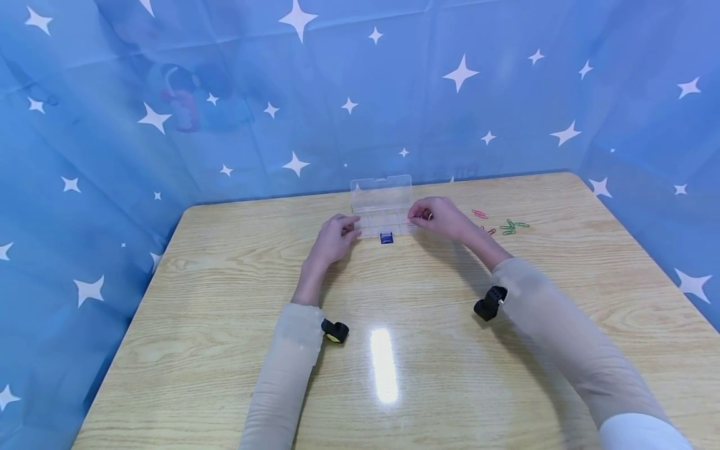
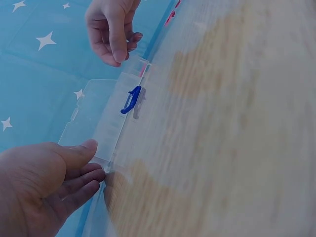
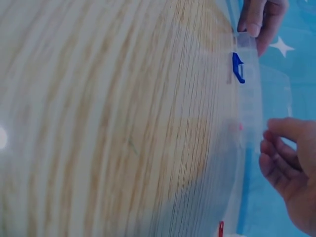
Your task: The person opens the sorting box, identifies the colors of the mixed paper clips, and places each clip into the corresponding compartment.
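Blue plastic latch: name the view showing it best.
Left wrist: the blue plastic latch appears largest, its hooked outline unobstructed. The right wrist view shows it slightly narrower; the head view shows it whole but tiny.

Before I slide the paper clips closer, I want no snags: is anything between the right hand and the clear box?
Nothing visible: the right hand is at the right end of the clear box, whose raised lid is along the far side.

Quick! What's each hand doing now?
Left hand: holding the clear box by its end.
Right hand: fingers bent, can't tell if it's holding anything.
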Demonstrator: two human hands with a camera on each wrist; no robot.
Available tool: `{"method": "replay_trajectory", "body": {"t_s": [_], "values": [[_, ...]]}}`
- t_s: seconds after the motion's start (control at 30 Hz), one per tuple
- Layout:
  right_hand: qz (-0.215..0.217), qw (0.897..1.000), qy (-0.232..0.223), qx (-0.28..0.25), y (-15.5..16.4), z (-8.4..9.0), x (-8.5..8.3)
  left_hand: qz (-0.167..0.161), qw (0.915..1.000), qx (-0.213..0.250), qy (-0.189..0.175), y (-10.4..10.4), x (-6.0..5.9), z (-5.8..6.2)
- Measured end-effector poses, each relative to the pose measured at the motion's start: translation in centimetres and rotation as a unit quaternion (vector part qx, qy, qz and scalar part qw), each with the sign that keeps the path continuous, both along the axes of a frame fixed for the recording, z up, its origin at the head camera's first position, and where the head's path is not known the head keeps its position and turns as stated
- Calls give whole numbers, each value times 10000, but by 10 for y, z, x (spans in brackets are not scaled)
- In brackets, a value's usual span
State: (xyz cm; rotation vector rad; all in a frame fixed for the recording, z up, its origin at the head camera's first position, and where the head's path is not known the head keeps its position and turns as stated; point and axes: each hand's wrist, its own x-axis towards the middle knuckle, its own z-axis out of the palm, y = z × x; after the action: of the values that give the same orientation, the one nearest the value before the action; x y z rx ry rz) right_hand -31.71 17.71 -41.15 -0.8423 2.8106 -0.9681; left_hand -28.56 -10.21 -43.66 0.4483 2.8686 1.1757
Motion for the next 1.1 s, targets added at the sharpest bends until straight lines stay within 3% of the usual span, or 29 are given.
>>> {"method": "replay_trajectory", "body": {"t_s": [0.6,1.1], "values": [[-479,9984,305,-51,38,4,-3,-15,10000,36,-22,-1,-1,-1],[-1178,9927,54,-236,73,-2,-3,19,10000,-31,-18,0,-1,-2]]}}
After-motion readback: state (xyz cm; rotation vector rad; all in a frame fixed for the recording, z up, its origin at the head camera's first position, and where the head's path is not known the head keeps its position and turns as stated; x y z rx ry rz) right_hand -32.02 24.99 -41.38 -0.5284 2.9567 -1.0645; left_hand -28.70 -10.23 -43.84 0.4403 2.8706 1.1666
